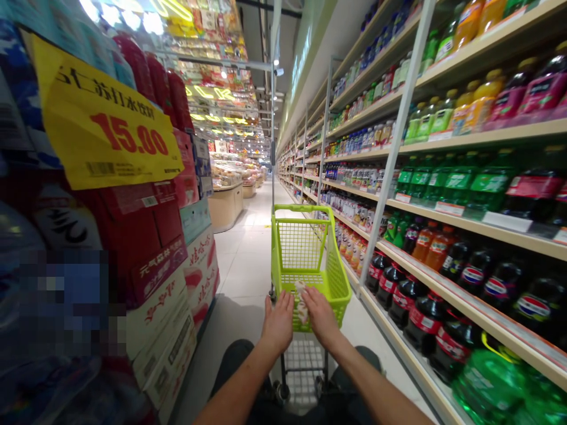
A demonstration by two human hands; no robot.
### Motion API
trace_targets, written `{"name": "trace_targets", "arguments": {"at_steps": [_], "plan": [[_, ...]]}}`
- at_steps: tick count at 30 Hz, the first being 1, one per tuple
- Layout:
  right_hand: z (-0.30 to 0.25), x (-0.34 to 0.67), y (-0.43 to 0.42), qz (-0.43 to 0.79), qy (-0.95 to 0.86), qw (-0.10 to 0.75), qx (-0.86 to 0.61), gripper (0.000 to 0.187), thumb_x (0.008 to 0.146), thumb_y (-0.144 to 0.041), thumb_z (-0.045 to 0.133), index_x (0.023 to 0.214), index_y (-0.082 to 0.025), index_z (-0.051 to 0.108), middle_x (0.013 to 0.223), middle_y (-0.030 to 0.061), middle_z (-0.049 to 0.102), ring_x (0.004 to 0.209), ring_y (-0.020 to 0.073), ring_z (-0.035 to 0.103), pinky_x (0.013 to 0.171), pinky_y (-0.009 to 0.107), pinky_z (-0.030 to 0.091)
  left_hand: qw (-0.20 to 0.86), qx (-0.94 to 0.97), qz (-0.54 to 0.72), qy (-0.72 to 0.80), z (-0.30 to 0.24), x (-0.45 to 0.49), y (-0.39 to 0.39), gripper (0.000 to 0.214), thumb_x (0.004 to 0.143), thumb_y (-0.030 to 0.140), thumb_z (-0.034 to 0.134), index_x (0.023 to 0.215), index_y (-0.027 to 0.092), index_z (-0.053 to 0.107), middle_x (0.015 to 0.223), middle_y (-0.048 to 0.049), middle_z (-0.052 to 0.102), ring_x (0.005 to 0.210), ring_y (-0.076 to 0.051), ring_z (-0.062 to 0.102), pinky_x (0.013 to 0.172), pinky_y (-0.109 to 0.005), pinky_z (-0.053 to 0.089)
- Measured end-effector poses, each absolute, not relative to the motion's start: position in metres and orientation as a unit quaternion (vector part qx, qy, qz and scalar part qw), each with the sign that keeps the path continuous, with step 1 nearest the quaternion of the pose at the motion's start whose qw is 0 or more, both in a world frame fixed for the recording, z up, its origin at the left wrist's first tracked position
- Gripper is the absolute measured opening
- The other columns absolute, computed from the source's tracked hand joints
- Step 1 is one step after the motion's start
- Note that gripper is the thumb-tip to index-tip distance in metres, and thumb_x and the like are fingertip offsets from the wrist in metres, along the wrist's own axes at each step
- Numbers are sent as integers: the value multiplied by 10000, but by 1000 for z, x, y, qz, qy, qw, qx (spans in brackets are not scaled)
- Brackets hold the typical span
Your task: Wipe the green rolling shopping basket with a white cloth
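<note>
A bright green shopping cart basket [305, 277] with grid walls stands in front of me. My right hand [319, 316] presses a crumpled, pale patterned cloth [302, 300] at the basket's near side. I cannot tell whether the cloth is fabric or paper. Beside it, my left hand [279, 323] rests by the near left corner of the basket, fingers stretched out and holding nothing I can see. Below both hands shows the cart's lower rack [303, 363], between my knees.
Shelves of drink bottles [443, 254] run along the right. Stacked drink cartons [155, 236] with a yellow price sign [106, 124] stand close on the left. A tiled aisle floor [248, 236] leads ahead, past round-ended display counters [227, 206].
</note>
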State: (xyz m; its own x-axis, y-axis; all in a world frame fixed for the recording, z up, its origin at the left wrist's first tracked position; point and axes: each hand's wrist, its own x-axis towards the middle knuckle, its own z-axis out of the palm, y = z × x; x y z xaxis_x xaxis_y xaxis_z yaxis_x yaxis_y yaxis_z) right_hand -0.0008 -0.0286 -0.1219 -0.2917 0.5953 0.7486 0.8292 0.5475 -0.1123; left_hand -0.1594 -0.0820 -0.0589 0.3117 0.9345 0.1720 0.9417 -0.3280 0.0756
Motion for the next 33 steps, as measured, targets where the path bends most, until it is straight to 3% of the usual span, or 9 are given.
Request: {"name": "trace_targets", "arguments": {"at_steps": [6, 14, 20, 24, 29, 33], "plan": [[-106, 73, -27, -182, -698, 384, -577, 407, 705, -20, 432, 1064, -118, 598, 1184, 169, 550, 1147, 275, 462, 948, 468, 369, 16, -808, -91, -582, -59, -159, -83, 559, 781, 126, 283, 1340, 129, 289, 1424, -70, 286, 1329, -204, 184, 1065, -544, 100], [-124, 7, -28, -157, -789, 399, -440, 439, 734, -35, 420, 1121, -178, 569, 1197, 119, 553, 1165, 218, 450, 947, 424, 392, 52, -811, -74, -578, -61, -158, -81, 531, 810, 147, 282, 1341, 161, 292, 1412, -74, 318, 1321, -220, 210, 1055, -539, 144], [-112, 72, -25, -177, -693, 430, -551, 443, 717, -27, 388, 1097, -154, 577, 1183, 129, 555, 1178, 228, 434, 972, 451, 362, 25, -814, -90, -573, -64, -159, -82, 580, 776, 121, 296, 1355, 141, 260, 1432, -86, 264, 1332, -226, 172, 1057, -550, 108], [-119, 40, -33, -153, -747, 412, -500, 470, 712, -18, 387, 1123, -159, 566, 1202, 126, 545, 1179, 225, 435, 963, 445, 380, 7, -810, -110, -576, -65, -156, -84, 566, 777, 130, 287, 1343, 129, 285, 1427, -84, 278, 1329, -217, 183, 1059, -552, 91], [-124, 11, -39, -155, -774, 404, -462, 465, 721, -21, 378, 1118, -166, 571, 1210, 125, 541, 1168, 229, 446, 946, 445, 395, 35, -828, -126, -546, -55, -163, -69, 471, 795, 157, 314, 1253, 156, 426, 1305, -96, 472, 1278, -220, 301, 1060, -546, 89], [-126, 42, -35, -180, -736, 416, -503, 504, 685, -10, 380, 1134, -159, 552, 1217, 127, 530, 1165, 233, 443, 933, 448, 404, 68, -855, -66, -510, -34, -163, -48, 321, 806, 163, 345, 954, 194, 627, 966, -71, 667, 1143, -216, 460, 1060, -530, 101]]}}
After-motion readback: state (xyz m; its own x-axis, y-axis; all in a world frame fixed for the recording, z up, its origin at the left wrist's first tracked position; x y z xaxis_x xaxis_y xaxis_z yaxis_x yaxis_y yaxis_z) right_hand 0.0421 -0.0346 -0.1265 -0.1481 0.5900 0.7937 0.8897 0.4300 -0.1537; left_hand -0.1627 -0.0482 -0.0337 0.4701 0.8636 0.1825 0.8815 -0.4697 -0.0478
